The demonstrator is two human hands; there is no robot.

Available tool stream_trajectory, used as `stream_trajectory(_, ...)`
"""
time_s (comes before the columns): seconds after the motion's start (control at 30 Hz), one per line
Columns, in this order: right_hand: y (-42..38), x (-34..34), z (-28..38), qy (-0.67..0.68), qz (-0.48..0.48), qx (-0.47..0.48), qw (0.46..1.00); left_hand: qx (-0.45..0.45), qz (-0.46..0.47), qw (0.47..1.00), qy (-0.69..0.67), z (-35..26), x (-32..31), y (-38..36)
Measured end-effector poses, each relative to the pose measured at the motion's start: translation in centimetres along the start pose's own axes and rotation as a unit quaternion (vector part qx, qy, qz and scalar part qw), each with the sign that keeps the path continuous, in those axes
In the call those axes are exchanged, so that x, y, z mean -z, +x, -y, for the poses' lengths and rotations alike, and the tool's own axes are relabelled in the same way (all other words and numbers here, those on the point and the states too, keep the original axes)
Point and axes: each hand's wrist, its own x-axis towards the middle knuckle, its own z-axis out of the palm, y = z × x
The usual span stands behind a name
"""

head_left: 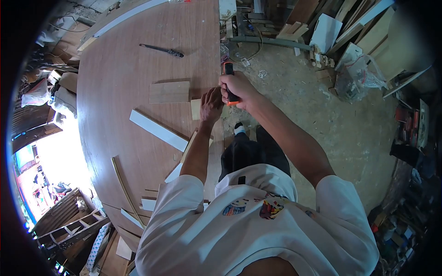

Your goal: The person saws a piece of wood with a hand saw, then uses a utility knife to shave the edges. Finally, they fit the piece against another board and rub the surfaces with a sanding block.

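Note:
My right hand (pixel 240 87) is closed around a black-and-orange tool handle (pixel 229 83), just past the table's edge. Whatever blade or working end the handle has is hidden from this angle. Right beside it, my left hand (pixel 211 106) presses down on a small pale wooden board (pixel 195 109) at the edge, its fingers bent over the wood and partly hidden by the right hand. Another flat wooden board (pixel 169 92) lies to the left of my left hand. Below that, a long white-faced strip (pixel 158 129) rests at a slant.
A dark slim tool (pixel 162 49) lies farther up the brown table (pixel 115 92). At lower left is a narrow yellowish strip (pixel 123 184). Wood offcuts (pixel 327 32) and a clear plastic bag (pixel 359 78) stand on the floor at upper right.

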Motion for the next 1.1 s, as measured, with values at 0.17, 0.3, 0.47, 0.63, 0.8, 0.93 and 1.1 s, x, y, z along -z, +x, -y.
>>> stream_trajectory(0.17, -1.9, -0.3, 1.1, -0.004, -0.007, 0.004, 1.0, -0.001, 0.023, 1.0, -0.001, -0.4, 0.9, 0.1)
stream_trajectory(0.3, 0.1, -0.5, -0.1, -0.01, -0.031, 0.007, 0.999, 0.009, -0.003, 1.0, 0.007, 0.2, -0.2, -0.2)
stream_trajectory(0.47, -2.2, -0.4, 2.0, -0.023, -0.005, 0.029, 0.999, 0.006, 0.032, 0.999, 0.005, 0.0, 0.4, -0.3)
stream_trajectory(0.63, 0.7, -1.1, -1.4, -0.029, -0.036, -0.015, 0.999, 0.002, -0.007, 1.0, -0.022, 0.0, 0.3, -0.2)
stream_trajectory(0.8, -0.9, 0.5, 0.3, 0.006, -0.018, 0.008, 1.0, -0.017, 0.022, 1.0, 0.007, 0.2, 0.3, 0.0)
stream_trajectory(0.93, 0.8, -0.2, -0.6, -0.01, -0.05, 0.001, 0.999, -0.01, -0.018, 1.0, 0.007, -0.1, 0.3, 0.1)
stream_trajectory(1.1, -1.5, 1.0, 1.7, 0.001, -0.025, 0.014, 1.0, -0.023, 0.017, 0.999, 0.03, 0.5, -0.2, -0.1)
